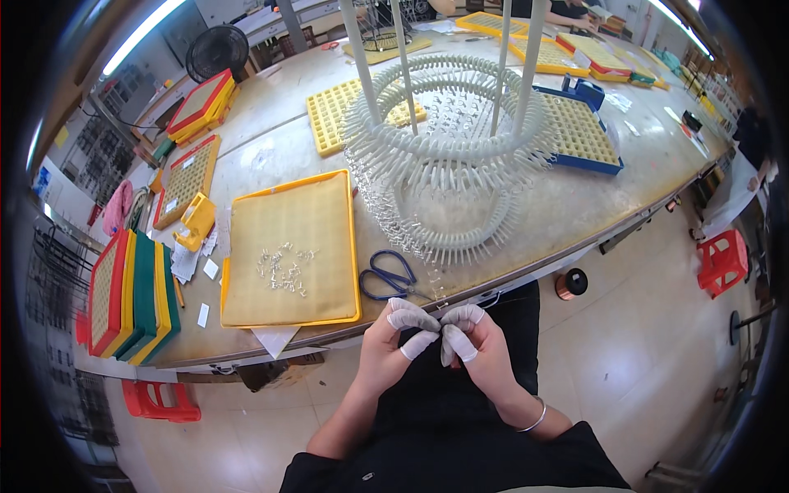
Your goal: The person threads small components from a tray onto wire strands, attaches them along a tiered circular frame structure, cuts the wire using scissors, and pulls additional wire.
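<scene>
My left hand and my right hand meet at the table's front edge, with white cots on thumbs and fingers. Both are closed in a pinch, fingertips almost touching; whatever they grip is too small to make out. Just beyond them, small silvery pieces lie at the edge. Dark-handled scissors rest close to my left hand. Further left, a yellow tray with a tan lining carries a loose cluster of small silvery pieces. A round tiered rack with many pale prongs stands ahead, silvery pieces hanging from its left side.
Behind the rack sit a yellow gridded tray and a blue-framed one. Stacked coloured trays and a yellow tape dispenser are at left. A copper-coloured spool and red stool appear at right. People sit or stand beyond.
</scene>
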Demonstrator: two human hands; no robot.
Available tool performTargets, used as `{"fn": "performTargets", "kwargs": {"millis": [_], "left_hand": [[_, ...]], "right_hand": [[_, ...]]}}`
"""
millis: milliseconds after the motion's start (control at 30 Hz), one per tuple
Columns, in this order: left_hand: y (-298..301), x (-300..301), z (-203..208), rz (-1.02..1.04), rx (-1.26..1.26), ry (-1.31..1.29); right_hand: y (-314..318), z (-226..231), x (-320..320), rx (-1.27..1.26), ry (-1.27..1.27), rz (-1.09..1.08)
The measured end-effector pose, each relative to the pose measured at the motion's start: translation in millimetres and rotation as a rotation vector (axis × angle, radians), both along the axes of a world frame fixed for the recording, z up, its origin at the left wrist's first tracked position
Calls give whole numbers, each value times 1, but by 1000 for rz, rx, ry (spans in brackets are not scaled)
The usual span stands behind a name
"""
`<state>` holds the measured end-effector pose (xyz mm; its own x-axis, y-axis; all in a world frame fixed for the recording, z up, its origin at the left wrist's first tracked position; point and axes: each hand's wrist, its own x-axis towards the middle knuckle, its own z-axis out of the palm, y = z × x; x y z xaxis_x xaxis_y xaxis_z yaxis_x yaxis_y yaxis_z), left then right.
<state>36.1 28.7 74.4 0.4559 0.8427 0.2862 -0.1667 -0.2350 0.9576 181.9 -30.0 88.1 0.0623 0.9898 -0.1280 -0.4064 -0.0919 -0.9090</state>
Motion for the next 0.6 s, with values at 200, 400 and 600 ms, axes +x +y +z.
{"fn": "performTargets", "kwargs": {"millis": [200, 400, 600], "left_hand": [[-1, 0, -7, -52, -70, -82], [1, -2, 9, 179, 347, 284], [5, -5, 22, 258, 675, 413]], "right_hand": [[-3, 3, 0, 12, 30, 30], [0, -1, -6, 21, -36, -27], [-1, -2, -9, 45, -135, -67]]}}
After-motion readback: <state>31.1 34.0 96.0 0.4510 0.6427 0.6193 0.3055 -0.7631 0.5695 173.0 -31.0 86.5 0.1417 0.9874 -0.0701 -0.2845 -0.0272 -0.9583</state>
